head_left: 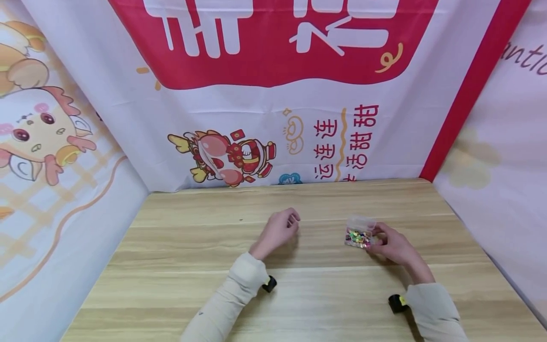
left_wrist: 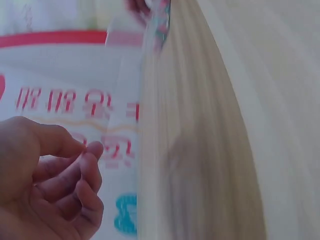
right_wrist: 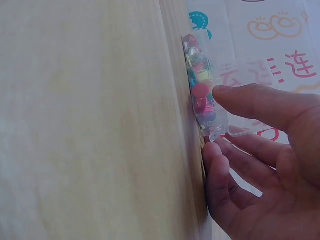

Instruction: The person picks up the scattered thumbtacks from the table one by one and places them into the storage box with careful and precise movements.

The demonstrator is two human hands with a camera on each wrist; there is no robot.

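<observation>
A small clear plastic box [head_left: 360, 237] of colourful thumbtacks [right_wrist: 201, 90] sits on the table at the right, its clear lid [head_left: 361, 222] raised. My right hand [head_left: 391, 244] grips the box's right side, thumb at the upper edge and fingers curled at the lower corner in the right wrist view. To the left of the box, my left hand [head_left: 279, 230] hovers low over the table. Its fingers are curled, with the thumb and index fingertips meeting in the left wrist view [left_wrist: 55, 180]; nothing shows between them.
The wood-grain table [head_left: 192, 275] bears a small dark speck [head_left: 240, 219] left of my left hand. A printed cloth backdrop [head_left: 239, 109] rises along its far edge, with more cloth at both sides. Black cameras [head_left: 397, 303] are strapped to both wrists.
</observation>
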